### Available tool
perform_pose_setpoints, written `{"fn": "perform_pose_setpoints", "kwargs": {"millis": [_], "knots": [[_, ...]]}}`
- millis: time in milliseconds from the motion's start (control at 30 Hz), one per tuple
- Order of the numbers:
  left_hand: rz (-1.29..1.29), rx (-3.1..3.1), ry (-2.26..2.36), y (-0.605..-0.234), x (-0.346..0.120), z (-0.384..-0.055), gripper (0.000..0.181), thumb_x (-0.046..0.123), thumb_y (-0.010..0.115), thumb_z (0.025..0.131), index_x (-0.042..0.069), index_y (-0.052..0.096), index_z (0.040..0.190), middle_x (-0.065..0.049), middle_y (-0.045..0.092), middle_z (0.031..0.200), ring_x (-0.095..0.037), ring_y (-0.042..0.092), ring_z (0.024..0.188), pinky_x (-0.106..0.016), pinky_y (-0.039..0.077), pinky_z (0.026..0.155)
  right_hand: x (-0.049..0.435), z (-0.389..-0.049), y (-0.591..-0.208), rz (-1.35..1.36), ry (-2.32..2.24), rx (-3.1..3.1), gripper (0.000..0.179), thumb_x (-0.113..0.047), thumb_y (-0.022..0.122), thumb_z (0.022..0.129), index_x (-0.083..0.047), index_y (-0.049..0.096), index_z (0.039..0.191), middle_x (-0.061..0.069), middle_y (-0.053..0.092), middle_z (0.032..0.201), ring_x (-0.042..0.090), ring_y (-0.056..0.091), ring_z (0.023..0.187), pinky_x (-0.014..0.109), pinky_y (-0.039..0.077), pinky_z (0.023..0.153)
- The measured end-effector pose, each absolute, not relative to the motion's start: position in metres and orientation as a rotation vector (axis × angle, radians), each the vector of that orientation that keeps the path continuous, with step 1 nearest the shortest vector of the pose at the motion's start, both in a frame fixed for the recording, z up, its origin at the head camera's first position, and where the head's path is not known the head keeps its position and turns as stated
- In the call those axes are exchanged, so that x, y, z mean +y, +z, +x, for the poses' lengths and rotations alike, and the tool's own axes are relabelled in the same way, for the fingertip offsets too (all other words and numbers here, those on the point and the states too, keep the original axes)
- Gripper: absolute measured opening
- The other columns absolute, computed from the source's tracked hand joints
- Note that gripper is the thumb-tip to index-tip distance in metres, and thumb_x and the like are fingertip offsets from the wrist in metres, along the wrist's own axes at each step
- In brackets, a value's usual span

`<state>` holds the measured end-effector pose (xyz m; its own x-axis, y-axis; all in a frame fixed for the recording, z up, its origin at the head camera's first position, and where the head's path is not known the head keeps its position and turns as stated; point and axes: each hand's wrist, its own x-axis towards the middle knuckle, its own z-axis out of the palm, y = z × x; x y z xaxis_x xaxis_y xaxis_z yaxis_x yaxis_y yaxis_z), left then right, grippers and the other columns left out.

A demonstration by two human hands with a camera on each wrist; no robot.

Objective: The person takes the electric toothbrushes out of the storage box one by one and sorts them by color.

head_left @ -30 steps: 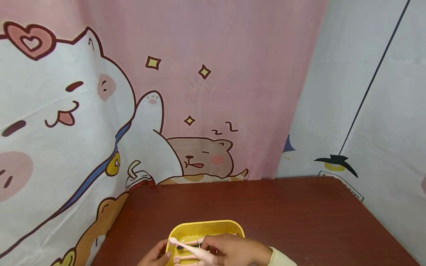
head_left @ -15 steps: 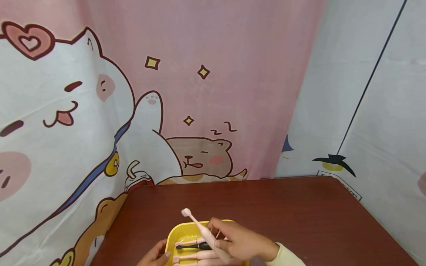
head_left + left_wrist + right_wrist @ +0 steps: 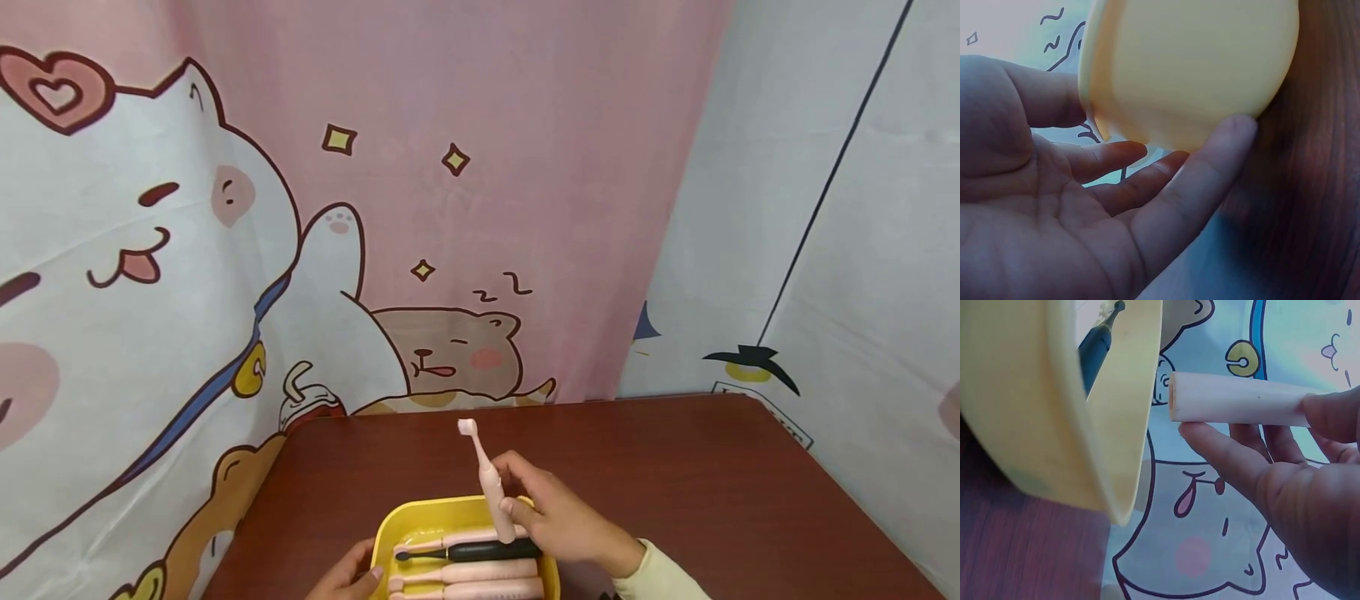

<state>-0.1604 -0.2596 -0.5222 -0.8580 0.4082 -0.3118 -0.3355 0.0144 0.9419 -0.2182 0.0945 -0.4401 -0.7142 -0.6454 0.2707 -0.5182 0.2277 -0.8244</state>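
Observation:
A pale pink electric toothbrush (image 3: 491,487) is held above a yellow tray (image 3: 435,507), brush head up and tilted to the left. My right hand (image 3: 558,518) pinches its handle between thumb and fingers. In the right wrist view the handle's flat base (image 3: 1175,397) points toward the tray wall, apart from it. My left hand (image 3: 348,573) grips the tray's left side, thumb at the rim and fingers against the outer wall (image 3: 1191,69). Inside the tray lie a black electric toothbrush (image 3: 487,552) and several pink ones (image 3: 487,572), heads to the left.
The tray stands at the near edge of a dark reddish-brown table (image 3: 637,475). Behind the table hangs a pink and white cloth (image 3: 562,208) printed with cartoon animals. Another white cloth (image 3: 862,275) hangs on the right.
My right hand has lifted the pink toothbrush up and to the right, out of the tray, turning it more upright. My left hand stays at the tray's left side.

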Motion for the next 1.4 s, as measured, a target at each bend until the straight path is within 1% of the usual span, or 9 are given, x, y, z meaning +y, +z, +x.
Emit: {"fn": "perform_pose_setpoints", "kwargs": {"millis": [333,600,733,867,933,1067,1133,1200,1400], "knots": [[0.019,1.727,1.916,-0.524,-0.261,-0.158,0.074,0.028,0.052,0.104,-0.011,0.011,0.151,-0.020,0.056,0.127,-0.029,0.066,0.106,-0.045,0.056,0.088,0.116,-0.238,-0.452,-1.103,-1.657,2.410,0.030,-0.007,0.055,0.101,-0.020,0.048,0.128,-0.002,0.062,0.115,0.019,0.063,0.103,0.029,0.053,0.090],[0.022,1.722,1.930,-0.528,-0.261,-0.157,0.073,0.029,0.053,0.103,-0.010,0.013,0.151,-0.020,0.056,0.126,-0.030,0.066,0.106,-0.046,0.056,0.088,0.133,-0.254,-0.459,-0.999,-1.800,2.364,0.031,0.000,0.053,0.100,-0.014,0.048,0.126,0.009,0.062,0.114,0.030,0.063,0.106,0.037,0.057,0.086],[0.012,1.707,1.938,-0.530,-0.261,-0.156,0.073,0.029,0.053,0.103,-0.008,0.014,0.151,-0.019,0.056,0.127,-0.030,0.066,0.107,-0.046,0.056,0.089,0.140,-0.261,-0.467,-0.980,-1.823,2.382,0.032,0.004,0.053,0.099,-0.011,0.048,0.126,0.010,0.061,0.114,0.029,0.063,0.104,0.038,0.057,0.086],[0.013,1.665,1.944,-0.527,-0.262,-0.156,0.074,0.030,0.052,0.103,-0.006,0.011,0.152,-0.020,0.054,0.129,-0.031,0.065,0.109,-0.047,0.055,0.091,0.146,-0.268,-0.475,-0.943,-1.824,2.437,0.034,0.004,0.054,0.098,-0.012,0.048,0.127,0.010,0.062,0.114,0.031,0.064,0.105,0.037,0.057,0.085],[0.020,1.652,1.942,-0.526,-0.262,-0.157,0.074,0.031,0.052,0.104,-0.006,0.010,0.153,-0.020,0.053,0.130,-0.031,0.065,0.110,-0.047,0.055,0.091,0.148,-0.272,-0.478,-0.904,-1.843,2.444,0.035,0.004,0.054,0.098,-0.014,0.049,0.127,0.013,0.062,0.116,0.034,0.063,0.106,0.038,0.058,0.084],[0.030,1.654,1.935,-0.525,-0.261,-0.158,0.075,0.031,0.051,0.104,-0.007,0.009,0.153,-0.021,0.052,0.131,-0.030,0.064,0.111,-0.047,0.055,0.092,0.154,-0.279,-0.485,-0.815,-1.907,2.413,0.037,0.008,0.052,0.097,-0.011,0.047,0.128,0.022,0.059,0.117,0.038,0.062,0.108,0.043,0.058,0.084],[0.032,1.671,1.924,-0.525,-0.261,-0.158,0.075,0.032,0.051,0.104,-0.008,0.010,0.152,-0.020,0.053,0.129,-0.029,0.065,0.109,-0.046,0.055,0.091,0.158,-0.281,-0.488,-0.771,-1.932,2.401,0.038,0.010,0.051,0.097,-0.009,0.047,0.129,0.024,0.058,0.118,0.039,0.061,0.107,0.047,0.058,0.084],[0.026,1.670,1.916,-0.525,-0.261,-0.158,0.075,0.032,0.051,0.104,-0.008,0.009,0.152,-0.020,0.053,0.128,-0.030,0.065,0.109,-0.046,0.055,0.091,0.161,-0.284,-0.491,-0.735,-1.942,2.412,0.039,0.010,0.051,0.097,-0.008,0.046,0.131,0.022,0.058,0.119,0.039,0.061,0.108,0.048,0.058,0.084],[0.010,1.700,1.895,-0.523,-0.260,-0.159,0.076,0.032,0.052,0.104,-0.008,0.010,0.152,-0.019,0.054,0.128,-0.028,0.065,0.108,-0.045,0.055,0.090,0.176,-0.298,-0.506,-0.672,-1.978,2.426,0.038,0.011,0.049,0.097,-0.007,0.046,0.130,0.023,0.057,0.119,0.038,0.060,0.109,0.044,0.057,0.086]]}}
